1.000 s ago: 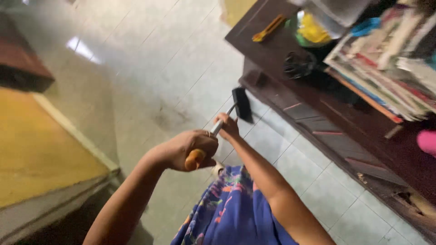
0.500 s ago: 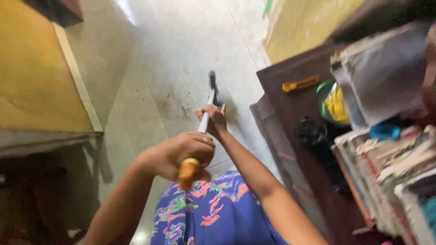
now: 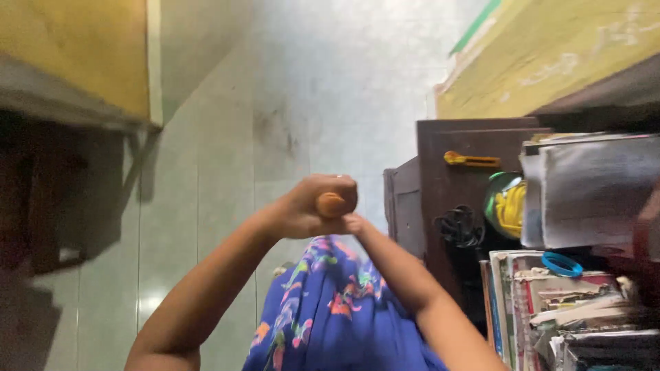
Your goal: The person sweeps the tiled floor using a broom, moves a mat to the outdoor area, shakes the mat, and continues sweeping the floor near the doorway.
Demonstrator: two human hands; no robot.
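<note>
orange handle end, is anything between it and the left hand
No. The left hand is wrapped directly around the orange handle end, with nothing visible between them. The right hand is hidden behind the left, so its hold cannot be told.

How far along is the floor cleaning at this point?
Done: nothing clearly; the floor shows a dark smudge. In hand: the left hand grips the orange handle end, right hand just below. Left: that smudge; the tool's head is out of view.

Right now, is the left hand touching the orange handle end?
Touching. The head view shows the left hand wrapped around the orange handle end, its fingers closed over it with no gap; only the rounded tip shows.
</note>
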